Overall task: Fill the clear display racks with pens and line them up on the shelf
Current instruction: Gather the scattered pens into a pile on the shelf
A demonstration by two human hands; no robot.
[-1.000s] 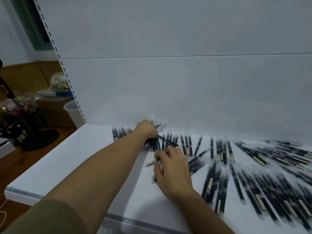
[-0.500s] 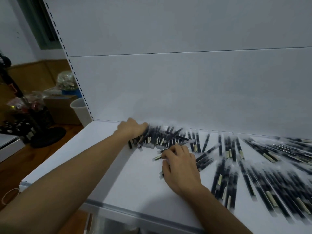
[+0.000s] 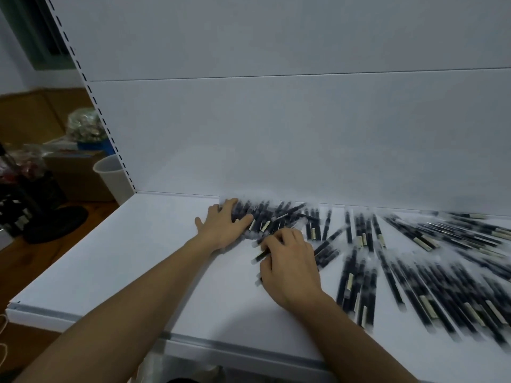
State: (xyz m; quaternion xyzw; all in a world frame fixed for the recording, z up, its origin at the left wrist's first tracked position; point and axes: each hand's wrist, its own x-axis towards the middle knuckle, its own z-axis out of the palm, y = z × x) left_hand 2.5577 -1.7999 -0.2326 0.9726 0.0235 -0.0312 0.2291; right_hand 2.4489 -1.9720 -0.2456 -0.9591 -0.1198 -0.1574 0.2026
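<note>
- Dozens of dark pens (image 3: 356,286) are spread over the white shelf (image 3: 132,261), from its middle to its right side, where the spread is cut off by the frame.
- Bare room is left on the shelf's left part, up to its left and front edges.
- Along the shelf's rear edge a white back panel (image 3: 276,134) is raised, and a heap (image 3: 265,217) of pens is crowded against it.
- The left hand (image 3: 221,228) is laid flat on that heap, fingers straight and spread, nothing grasped.
- The right hand (image 3: 290,268) is set near the shelf's middle, fingers curled round a single pen (image 3: 260,255), most of which is hidden under the hand.
- Most pens are blurred, and their labels cannot be read.
- Beyond the shelf's left edge a white bin (image 3: 110,175) and a cardboard box (image 3: 80,175) are seen.
</note>
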